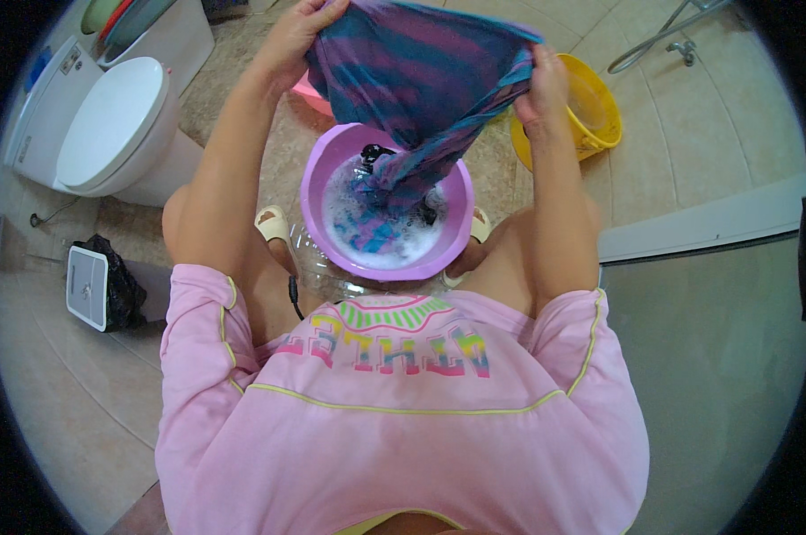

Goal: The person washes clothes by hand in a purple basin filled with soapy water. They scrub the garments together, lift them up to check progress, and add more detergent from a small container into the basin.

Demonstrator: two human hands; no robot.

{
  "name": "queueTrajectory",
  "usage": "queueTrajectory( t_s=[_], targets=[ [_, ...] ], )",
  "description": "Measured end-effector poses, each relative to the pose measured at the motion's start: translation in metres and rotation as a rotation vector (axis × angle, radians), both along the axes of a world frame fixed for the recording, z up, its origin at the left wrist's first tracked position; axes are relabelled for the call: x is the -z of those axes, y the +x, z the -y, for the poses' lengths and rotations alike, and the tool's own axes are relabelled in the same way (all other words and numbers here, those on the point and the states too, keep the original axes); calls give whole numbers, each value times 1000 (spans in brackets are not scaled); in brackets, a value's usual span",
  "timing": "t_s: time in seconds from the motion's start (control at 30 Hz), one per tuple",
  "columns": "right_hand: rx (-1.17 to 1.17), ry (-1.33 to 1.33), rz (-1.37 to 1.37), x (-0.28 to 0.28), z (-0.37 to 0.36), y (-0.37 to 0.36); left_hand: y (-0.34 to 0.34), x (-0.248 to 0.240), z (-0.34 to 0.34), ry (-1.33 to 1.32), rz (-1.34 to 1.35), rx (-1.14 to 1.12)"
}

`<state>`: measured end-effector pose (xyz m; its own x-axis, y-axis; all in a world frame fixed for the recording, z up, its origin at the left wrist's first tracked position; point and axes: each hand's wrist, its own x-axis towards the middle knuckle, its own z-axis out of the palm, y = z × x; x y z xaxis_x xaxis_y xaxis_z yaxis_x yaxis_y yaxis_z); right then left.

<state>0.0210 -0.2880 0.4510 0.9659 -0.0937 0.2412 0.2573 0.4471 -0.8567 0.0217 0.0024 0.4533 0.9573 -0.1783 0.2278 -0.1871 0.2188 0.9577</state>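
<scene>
Left hand (301,37) and right hand (546,92) each pinch the striped cloth (412,76), its tail drooping down into that purple basin (313,201).

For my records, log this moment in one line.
left hand: grips cloth; right hand: grips cloth; cloth: lower end in sudsy purple basin

We count one left hand (298,43), one right hand (546,94), one raised cloth (416,76), two sandals (281,228), one purple basin (312,192), one pink basin (314,98); at left, one toilet (113,125), one bin (87,287); at right, one tap (684,51), at least one yellow bucket (612,125).
</scene>
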Motion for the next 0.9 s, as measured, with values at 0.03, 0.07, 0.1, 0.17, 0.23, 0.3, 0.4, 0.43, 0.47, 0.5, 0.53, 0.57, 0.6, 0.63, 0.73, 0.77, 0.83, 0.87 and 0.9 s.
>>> queueTrajectory(
  t_s=[0.03, 0.07, 0.1, 0.17, 0.23, 0.3, 0.4, 0.43, 0.47, 0.5, 0.53, 0.57, 0.6, 0.63, 0.73, 0.77, 0.83, 0.87, 0.9],
  targets=[
    [-3, -3, -3, -13, -2, -4, 1, -4, 0, -14, 51, -31],
    [-55, 19, 72, -22, -3, -6, 2, -7, -2, -17, 114, -15],
    [-101, 40, 151, -27, 0, -7, 5, -7, -1, -20, 116, -14],
    [-158, -78, 166, -15, 14, 5, 12, -1, -1, -62, 99, -94],
    [-369, -330, -127, 2, 25, 13, 14, 13, 2, -4, 19, -112],
    [-477, -353, -351, 20, 19, 10, 18, 37, 1, 60, -66, -133],
    [-477, -430, -458, 40, -5, 5, 28, 81, 2, 591, -168, -46],
    [-503, -441, -446, 41, -14, -1, 25, 96, 4, 773, -122, -7],
    [-509, -441, -447, 40, -21, -4, 24, 112, 10, 816, 39, 41],
    [-532, -483, -460, 42, -21, -6, 11, 109, 32, 1137, 296, -68],
    [-550, -524, -471, 43, -17, -8, -6, 84, 58, 1037, 297, 135],
    [-562, -517, -467, 46, -22, -8, -13, 87, 65, 824, 288, 238],
    [-618, -478, -458, 51, -22, -6, -18, 91, 78, 697, 271, 267],
    [-680, -439, -445, 51, -28, -7, -22, 95, 83, 573, 252, 288],
    [-722, -532, -404, 64, -34, -7, -10, 111, 83, 532, 4, 382],
    [-736, -586, -392, 68, -32, -5, -10, 113, 86, 525, 11, 383],
    [-661, -514, -450, 71, -34, -6, -16, 116, 87, 492, -4, 125],
    [-580, -441, -508, 73, -35, -6, -15, 121, 88, 491, -5, 120],
    [-581, -441, -506, 78, -33, -3, -13, 130, 89, 697, 247, -186]
  ],
)
